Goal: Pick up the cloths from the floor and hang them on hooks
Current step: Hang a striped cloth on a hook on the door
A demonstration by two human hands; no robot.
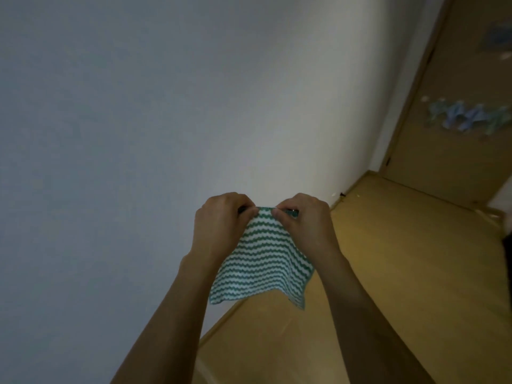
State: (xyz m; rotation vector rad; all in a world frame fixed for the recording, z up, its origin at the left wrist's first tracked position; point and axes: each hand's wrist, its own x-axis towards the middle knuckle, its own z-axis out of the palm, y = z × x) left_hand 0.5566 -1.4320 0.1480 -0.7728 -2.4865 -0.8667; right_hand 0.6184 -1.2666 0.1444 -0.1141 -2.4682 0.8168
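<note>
From the head view, my only one, I have both hands raised in front of a pale wall (pixel 124 120). My left hand (pixel 219 220) and right hand (pixel 302 220) sit close together at the top edge of a green-and-white striped cloth (pixel 260 261). Each grip is closed in a pinch on that edge, thumb and fingers curled over the fabric, with only a short run of cloth showing between them. The rest of the cloth hangs free below my hands, its lower corners loose in the air, well clear of the wooden floor (pixel 401 273). So the cloth is off the floor and held against the wall.

I see no hook. If one is there, it is hidden behind my hands or the cloth edge. I also can't tell whether the cloth has a hanging loop. There is something small and dark near the fingertips of both hands, but it is too small to read.

To do this step well, I judge I should keep the top edge taut between the two pinches, settle it fully over the hook, and release one hand at a time so the cloth doesn't slide off.

A wooden door (pixel 457 120) stands at the right with blurred pale-blue decorations on it.
</note>
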